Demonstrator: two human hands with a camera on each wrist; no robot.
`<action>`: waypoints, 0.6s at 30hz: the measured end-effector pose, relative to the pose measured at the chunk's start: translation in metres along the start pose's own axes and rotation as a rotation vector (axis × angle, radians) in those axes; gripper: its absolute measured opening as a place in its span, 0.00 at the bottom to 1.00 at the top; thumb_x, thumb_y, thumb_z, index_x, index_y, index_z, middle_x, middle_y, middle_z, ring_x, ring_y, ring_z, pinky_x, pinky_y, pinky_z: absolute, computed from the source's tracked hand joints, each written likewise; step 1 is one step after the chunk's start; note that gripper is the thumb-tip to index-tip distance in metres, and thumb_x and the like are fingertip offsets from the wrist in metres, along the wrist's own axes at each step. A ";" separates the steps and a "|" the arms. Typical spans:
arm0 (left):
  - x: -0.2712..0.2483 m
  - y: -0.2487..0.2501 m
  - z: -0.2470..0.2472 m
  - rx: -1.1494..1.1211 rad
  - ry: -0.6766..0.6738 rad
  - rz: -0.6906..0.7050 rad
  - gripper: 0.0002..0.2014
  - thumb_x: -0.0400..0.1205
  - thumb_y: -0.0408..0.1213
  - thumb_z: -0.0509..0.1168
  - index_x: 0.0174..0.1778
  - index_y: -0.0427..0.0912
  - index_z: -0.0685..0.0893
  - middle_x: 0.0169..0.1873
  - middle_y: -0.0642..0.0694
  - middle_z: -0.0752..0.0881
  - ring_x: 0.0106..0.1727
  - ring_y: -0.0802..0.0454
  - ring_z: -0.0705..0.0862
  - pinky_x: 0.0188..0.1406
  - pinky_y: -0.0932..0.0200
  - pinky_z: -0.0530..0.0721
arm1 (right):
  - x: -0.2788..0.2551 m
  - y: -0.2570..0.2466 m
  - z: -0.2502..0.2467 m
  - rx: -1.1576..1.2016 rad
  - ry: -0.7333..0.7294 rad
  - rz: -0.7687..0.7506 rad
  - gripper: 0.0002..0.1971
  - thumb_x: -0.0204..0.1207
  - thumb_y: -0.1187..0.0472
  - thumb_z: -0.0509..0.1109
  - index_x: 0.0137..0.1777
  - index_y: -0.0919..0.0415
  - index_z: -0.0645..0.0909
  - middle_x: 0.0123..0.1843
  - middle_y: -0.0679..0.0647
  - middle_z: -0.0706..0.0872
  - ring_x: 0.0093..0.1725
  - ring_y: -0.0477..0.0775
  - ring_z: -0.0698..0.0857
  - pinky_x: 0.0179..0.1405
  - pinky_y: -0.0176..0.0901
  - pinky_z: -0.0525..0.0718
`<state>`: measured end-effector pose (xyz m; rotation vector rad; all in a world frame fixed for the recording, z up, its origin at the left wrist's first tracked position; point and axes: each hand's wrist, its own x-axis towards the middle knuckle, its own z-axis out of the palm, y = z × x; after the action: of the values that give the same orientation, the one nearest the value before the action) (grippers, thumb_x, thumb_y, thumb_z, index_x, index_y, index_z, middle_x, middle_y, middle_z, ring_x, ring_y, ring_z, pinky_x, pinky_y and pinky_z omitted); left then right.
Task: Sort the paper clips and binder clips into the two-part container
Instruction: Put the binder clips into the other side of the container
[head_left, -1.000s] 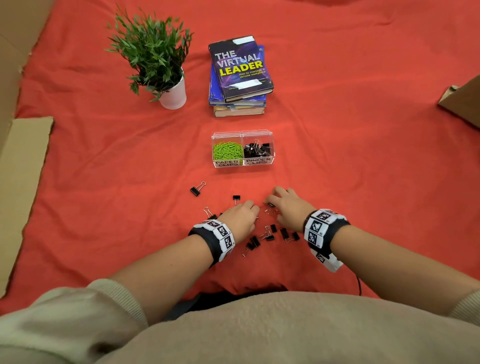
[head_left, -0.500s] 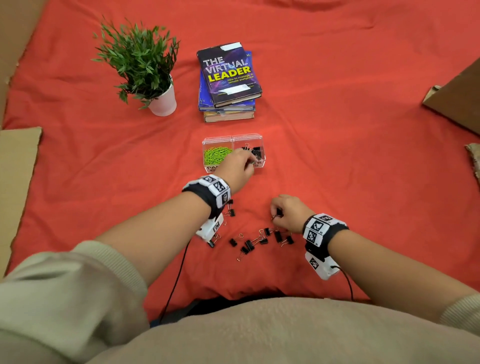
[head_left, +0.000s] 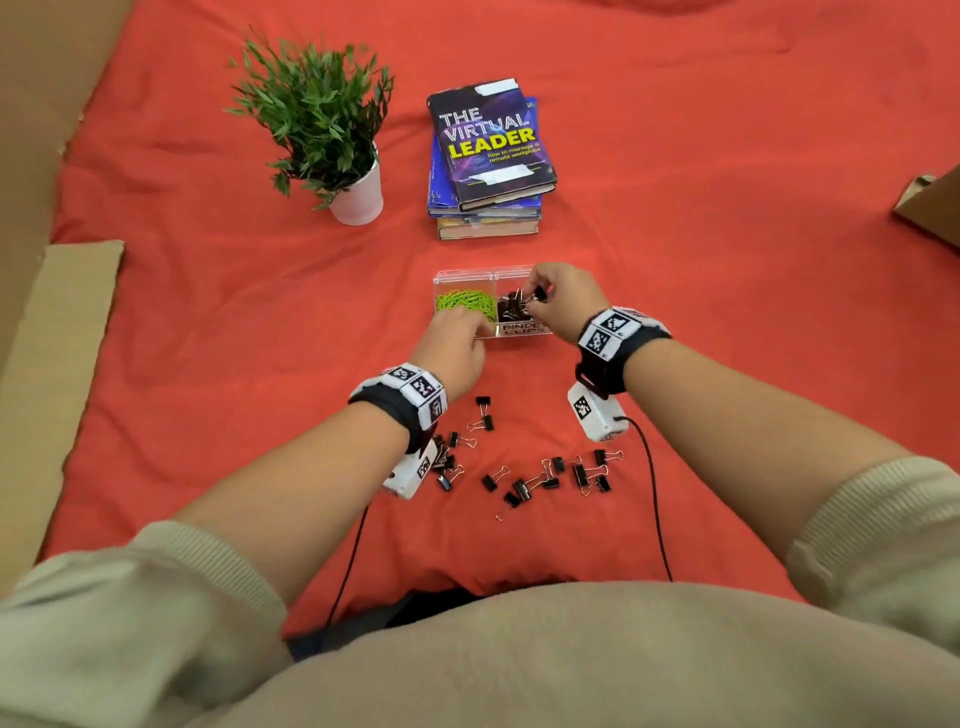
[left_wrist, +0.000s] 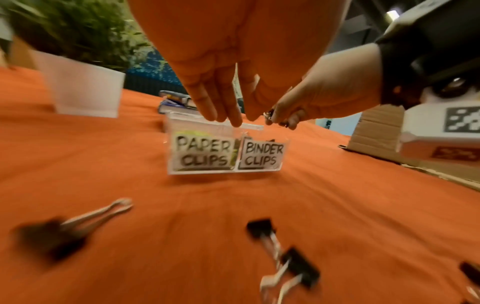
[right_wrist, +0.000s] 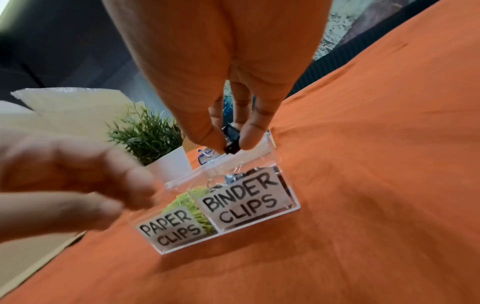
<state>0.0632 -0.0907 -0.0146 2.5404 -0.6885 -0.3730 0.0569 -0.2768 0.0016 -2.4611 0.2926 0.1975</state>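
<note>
A clear two-part container (head_left: 522, 328) stands on the red cloth, labelled "PAPER CLIPS" and "BINDER CLIPS" (right_wrist: 246, 205). Green paper clips (head_left: 465, 304) fill its left part and black binder clips (head_left: 511, 310) lie in its right part. Over the right part, my right hand (right_wrist: 231, 145) pinches a black binder clip (right_wrist: 232, 136) between thumb and fingers. My left hand (left_wrist: 228, 118) hovers at the container's front left with straight fingers that hold nothing. Several loose binder clips (head_left: 519, 486) lie scattered on the cloth between my forearms.
A potted plant (head_left: 332, 135) in a white pot stands at the back left, with a stack of books (head_left: 488, 161) to its right, behind the container. Cardboard (head_left: 47, 364) borders the cloth on the left, and a cardboard piece (head_left: 935, 205) lies at the right edge.
My right hand has lifted from the loose pile to above the binder clip part, carrying a clip. My left hand has drawn back from that part to the container's front left, now empty.
</note>
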 end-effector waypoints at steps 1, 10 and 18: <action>-0.012 -0.012 -0.001 0.004 0.013 -0.043 0.12 0.80 0.30 0.60 0.55 0.44 0.83 0.57 0.45 0.82 0.63 0.45 0.75 0.67 0.51 0.73 | 0.002 -0.001 0.004 -0.025 -0.007 -0.008 0.09 0.70 0.65 0.71 0.50 0.58 0.84 0.47 0.57 0.83 0.46 0.55 0.80 0.45 0.38 0.74; -0.072 -0.084 0.006 0.016 -0.085 -0.301 0.28 0.76 0.40 0.69 0.74 0.47 0.73 0.69 0.44 0.73 0.71 0.41 0.70 0.75 0.52 0.66 | -0.056 -0.022 0.072 -0.261 -0.358 -0.255 0.17 0.74 0.62 0.65 0.63 0.58 0.79 0.62 0.57 0.78 0.65 0.58 0.73 0.66 0.53 0.77; -0.071 -0.084 0.016 0.041 -0.088 -0.306 0.12 0.80 0.41 0.67 0.59 0.45 0.82 0.60 0.45 0.77 0.66 0.44 0.75 0.67 0.47 0.76 | -0.080 -0.013 0.100 -0.389 -0.442 -0.258 0.17 0.74 0.68 0.62 0.63 0.65 0.77 0.63 0.61 0.73 0.62 0.63 0.72 0.63 0.59 0.76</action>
<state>0.0313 0.0050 -0.0614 2.6856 -0.3381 -0.5822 -0.0240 -0.1921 -0.0519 -2.7103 -0.2789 0.7294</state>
